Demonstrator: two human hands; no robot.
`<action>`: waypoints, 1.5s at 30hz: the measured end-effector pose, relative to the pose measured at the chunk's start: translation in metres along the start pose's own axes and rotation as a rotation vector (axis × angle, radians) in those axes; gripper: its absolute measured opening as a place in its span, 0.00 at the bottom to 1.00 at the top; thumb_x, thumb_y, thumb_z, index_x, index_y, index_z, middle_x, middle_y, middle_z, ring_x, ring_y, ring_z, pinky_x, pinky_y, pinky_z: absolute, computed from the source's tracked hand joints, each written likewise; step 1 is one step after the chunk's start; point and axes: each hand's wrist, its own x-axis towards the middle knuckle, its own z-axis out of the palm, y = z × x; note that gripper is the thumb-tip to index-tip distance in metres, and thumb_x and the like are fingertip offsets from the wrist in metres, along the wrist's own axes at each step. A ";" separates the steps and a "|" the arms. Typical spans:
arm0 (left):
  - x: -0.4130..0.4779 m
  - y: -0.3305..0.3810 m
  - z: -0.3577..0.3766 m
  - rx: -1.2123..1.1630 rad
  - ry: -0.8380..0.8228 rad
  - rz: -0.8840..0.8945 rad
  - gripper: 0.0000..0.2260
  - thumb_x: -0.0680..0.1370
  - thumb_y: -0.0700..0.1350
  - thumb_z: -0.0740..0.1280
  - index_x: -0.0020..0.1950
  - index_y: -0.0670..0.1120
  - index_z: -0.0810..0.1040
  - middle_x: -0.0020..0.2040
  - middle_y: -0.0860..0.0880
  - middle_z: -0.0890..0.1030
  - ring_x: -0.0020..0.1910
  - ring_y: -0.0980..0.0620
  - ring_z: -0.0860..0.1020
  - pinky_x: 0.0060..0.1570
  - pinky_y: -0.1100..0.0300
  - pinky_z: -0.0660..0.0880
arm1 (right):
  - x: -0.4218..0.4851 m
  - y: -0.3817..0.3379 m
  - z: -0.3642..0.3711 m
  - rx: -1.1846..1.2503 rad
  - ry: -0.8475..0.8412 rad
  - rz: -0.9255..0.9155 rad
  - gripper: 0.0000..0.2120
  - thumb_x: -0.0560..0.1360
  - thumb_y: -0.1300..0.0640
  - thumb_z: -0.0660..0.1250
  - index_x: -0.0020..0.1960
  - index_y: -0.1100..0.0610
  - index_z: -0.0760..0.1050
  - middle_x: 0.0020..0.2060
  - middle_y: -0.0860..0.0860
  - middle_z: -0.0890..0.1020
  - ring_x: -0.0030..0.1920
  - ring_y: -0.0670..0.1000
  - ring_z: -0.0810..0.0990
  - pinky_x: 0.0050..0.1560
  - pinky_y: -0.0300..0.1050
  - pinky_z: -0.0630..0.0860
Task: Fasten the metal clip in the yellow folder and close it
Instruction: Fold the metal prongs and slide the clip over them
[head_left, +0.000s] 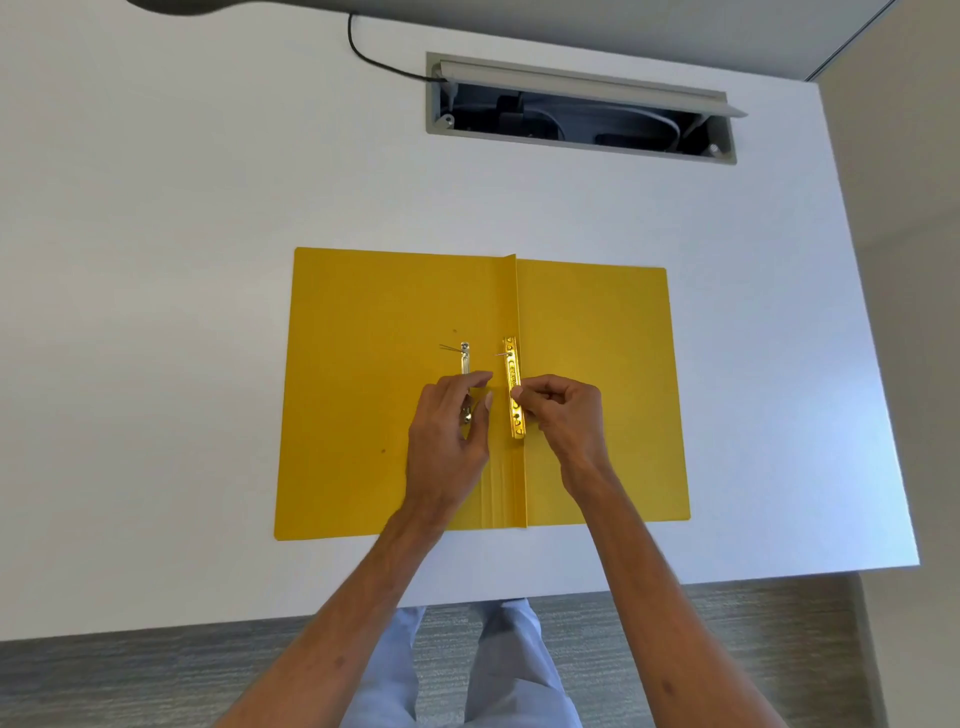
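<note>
On the white table (156, 364) the folder (363, 415) is laid open and flat, spine fold upright down the middle. Two parts of the clip are seen: a silver bar (465, 358) lying loose on the left leaf, and a yellow strip (511, 384) seated along the spine. A thin prong (503, 354) is seen sticking out leftward near the strip's upper end.

Left hand (449, 431) is set over the lower half of the bar, fingers curled; whether the bar is pinched or only covered cannot be told. Right hand (563, 415) is held at the strip's right edge, thumb and forefinger pressed together at the strip's middle, apparently on the lower prong, though that prong is hidden.

Judged state: clip not yet fastened, bar apart from the strip, cover not closed.

Risks from here:
- Bar holes may be missed if the bar is brought over at a slant; the prongs are thin and would be bent sideways.
- The upper prong lies flat, so it may be trapped under the bar unless raised first.
- The upright spine fold may be pushed over by the right hand, shifting the strip.
- If the cover is closed before the prongs are folded down, the leaf may be dented.
</note>
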 end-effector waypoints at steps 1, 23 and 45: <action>0.003 -0.001 0.000 0.036 -0.019 0.014 0.13 0.88 0.48 0.69 0.72 0.48 0.82 0.64 0.51 0.84 0.61 0.51 0.78 0.54 0.55 0.81 | 0.000 0.001 0.001 -0.015 0.013 -0.013 0.04 0.75 0.58 0.81 0.48 0.58 0.89 0.42 0.61 0.90 0.38 0.48 0.84 0.43 0.46 0.82; 0.028 -0.016 0.006 0.305 -0.253 0.232 0.19 0.88 0.53 0.66 0.79 0.55 0.78 0.72 0.50 0.77 0.64 0.47 0.76 0.63 0.49 0.75 | 0.007 0.010 -0.001 -0.304 0.135 -0.139 0.10 0.73 0.55 0.82 0.44 0.57 0.83 0.33 0.50 0.85 0.34 0.47 0.82 0.33 0.34 0.75; 0.043 -0.002 0.008 0.589 -0.325 0.420 0.18 0.84 0.56 0.71 0.73 0.54 0.83 0.75 0.57 0.80 0.72 0.43 0.75 0.64 0.45 0.74 | -0.044 0.020 -0.019 -0.494 -0.096 -0.518 0.14 0.75 0.56 0.77 0.59 0.48 0.79 0.54 0.44 0.80 0.48 0.44 0.83 0.46 0.45 0.83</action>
